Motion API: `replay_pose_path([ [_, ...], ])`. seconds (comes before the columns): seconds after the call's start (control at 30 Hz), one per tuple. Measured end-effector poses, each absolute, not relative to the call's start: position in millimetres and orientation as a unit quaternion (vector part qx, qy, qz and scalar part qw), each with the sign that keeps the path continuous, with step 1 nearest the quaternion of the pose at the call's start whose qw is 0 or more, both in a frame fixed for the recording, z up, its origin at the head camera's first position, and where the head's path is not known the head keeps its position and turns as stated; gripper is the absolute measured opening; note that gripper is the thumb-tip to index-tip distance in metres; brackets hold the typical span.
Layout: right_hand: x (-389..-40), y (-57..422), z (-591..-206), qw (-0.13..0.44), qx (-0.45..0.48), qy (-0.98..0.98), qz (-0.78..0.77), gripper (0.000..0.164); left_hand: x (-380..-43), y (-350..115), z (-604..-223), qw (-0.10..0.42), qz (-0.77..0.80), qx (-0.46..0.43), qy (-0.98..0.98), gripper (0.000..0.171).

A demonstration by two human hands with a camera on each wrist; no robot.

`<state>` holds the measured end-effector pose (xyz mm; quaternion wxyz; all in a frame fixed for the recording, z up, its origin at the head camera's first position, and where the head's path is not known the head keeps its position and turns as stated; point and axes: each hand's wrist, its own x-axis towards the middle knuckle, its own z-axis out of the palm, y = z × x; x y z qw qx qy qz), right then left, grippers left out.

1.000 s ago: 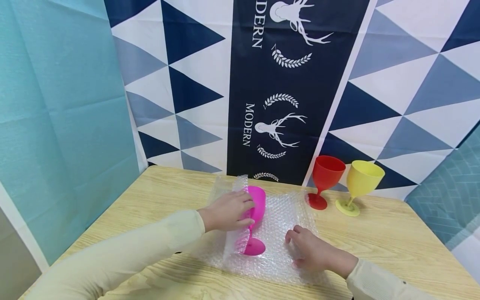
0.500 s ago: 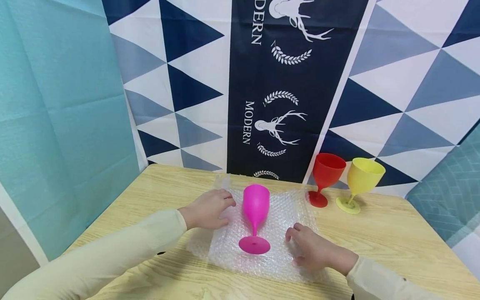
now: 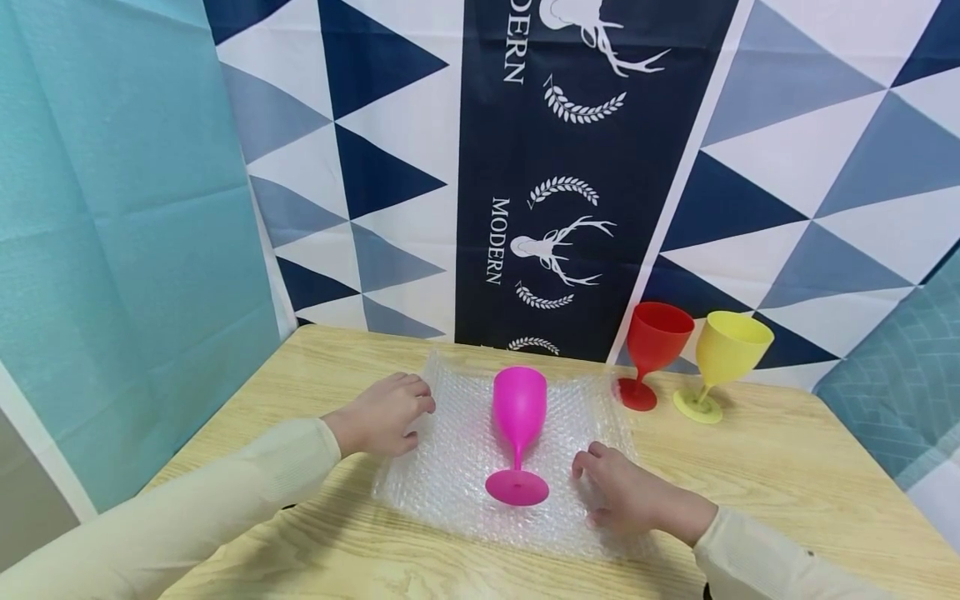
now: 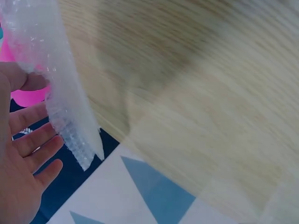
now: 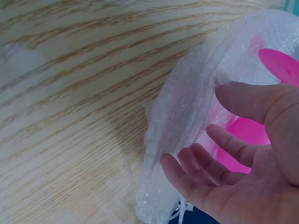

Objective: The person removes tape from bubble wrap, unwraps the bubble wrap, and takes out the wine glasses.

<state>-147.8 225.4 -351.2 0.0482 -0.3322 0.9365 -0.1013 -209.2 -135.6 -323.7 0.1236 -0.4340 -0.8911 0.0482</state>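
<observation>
A magenta plastic goblet [image 3: 519, 408] lies on its side on a sheet of clear bubble wrap [image 3: 450, 492], its foot towards me. At the sheet's left edge, my left hand [image 3: 386, 414] has its thumb and fingertips right at the wrap. In the left wrist view, the fingers are spread and loosely extended beside the wrap [image 4: 70, 93]. My right hand [image 3: 626, 497] rests over the right side of the sheet. Its thumb and relaxed, gently bent fingers touch the wrap [image 5: 187, 93] in the right wrist view, with the goblet partly hidden behind them.
A red goblet [image 3: 657, 340] and a yellow goblet [image 3: 727, 354] stand upright at the back right of the wooden table [image 3: 765, 475]. Behind the table hangs a patterned cloth [image 3: 397, 167], with a teal cloth [image 3: 142, 250] on the left.
The left flap of bubble wrap has come off the goblet and gone left with my left hand, uncovering the goblet. My right hand has stayed nearly in place.
</observation>
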Motion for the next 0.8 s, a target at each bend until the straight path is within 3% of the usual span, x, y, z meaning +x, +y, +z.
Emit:
replay_pose_path([
  [0.57,-148,225,-351,0.074,-0.313,0.94,-0.117,0.045,-202,-153,-344,0.119,0.044,-0.431,-0.893,0.024],
  [0.8,-148,227,-353,0.045,-0.336,0.934,-0.111,0.046,-201,-160,-353,0.036,-0.043,-0.456,-0.888,0.025],
])
